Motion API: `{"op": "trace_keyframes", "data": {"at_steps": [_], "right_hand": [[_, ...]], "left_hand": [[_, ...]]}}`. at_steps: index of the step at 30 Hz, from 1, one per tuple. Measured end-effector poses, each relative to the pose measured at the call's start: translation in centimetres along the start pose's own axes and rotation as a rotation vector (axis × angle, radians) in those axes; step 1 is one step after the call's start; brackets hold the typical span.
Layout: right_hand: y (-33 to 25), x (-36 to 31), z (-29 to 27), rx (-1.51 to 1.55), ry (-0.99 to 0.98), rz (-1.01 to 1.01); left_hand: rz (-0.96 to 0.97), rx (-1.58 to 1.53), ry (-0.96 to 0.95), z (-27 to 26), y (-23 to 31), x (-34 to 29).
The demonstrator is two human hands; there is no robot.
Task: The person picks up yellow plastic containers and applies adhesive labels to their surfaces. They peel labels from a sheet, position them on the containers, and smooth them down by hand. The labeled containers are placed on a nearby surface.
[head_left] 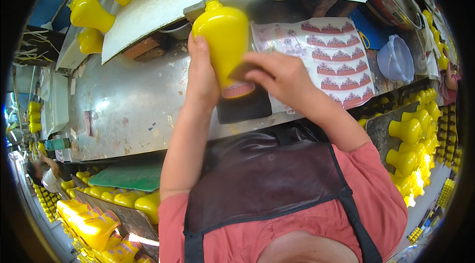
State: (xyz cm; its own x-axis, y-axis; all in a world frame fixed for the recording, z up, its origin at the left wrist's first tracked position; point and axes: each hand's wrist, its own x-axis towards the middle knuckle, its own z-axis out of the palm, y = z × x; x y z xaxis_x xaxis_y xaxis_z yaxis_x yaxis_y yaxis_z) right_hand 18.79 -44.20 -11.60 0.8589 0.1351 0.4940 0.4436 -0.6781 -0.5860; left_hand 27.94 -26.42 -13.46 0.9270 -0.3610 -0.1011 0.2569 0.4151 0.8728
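A glossy yellow bottle [225, 30] with a narrow grey neck tilts over the bench, its neck pointing away from me. My left hand [202, 67] grips its left side, the thumb lying along the body. Round the base runs a pink patterned decal [237, 90]. Close against the lower right side is my right hand [279, 75], its fingers bent in a pinch and somewhat blurred. A thin brownish flat piece [240, 71] shows at those fingertips; its kind is unclear. Beneath the base lies a black pad [245, 110] on the bench edge.
Right of the bottle lies a sheet of pink decals [341, 55], with a pale blue bucket [396, 59] beyond. A white board [148, 13] and several yellow bottles [91, 13] occupy the far left. More bottles [408, 132] crowd racks at both sides. A person [47, 174] is at far left.
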Motion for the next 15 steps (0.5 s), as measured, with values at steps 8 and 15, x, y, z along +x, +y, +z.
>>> {"op": "trace_keyframes", "data": {"at_steps": [8, 15], "right_hand": [[0.8, -0.2, 0.4, 0.14, -0.029, -0.037], [0.7, -0.9, 0.8, 0.235, 0.073, 0.101]], "left_hand": [[-0.04, -0.054, -0.027, -0.1, 0.3, -0.3], [0.165, 0.132, -0.051, -0.5, -0.5, -0.5]]}}
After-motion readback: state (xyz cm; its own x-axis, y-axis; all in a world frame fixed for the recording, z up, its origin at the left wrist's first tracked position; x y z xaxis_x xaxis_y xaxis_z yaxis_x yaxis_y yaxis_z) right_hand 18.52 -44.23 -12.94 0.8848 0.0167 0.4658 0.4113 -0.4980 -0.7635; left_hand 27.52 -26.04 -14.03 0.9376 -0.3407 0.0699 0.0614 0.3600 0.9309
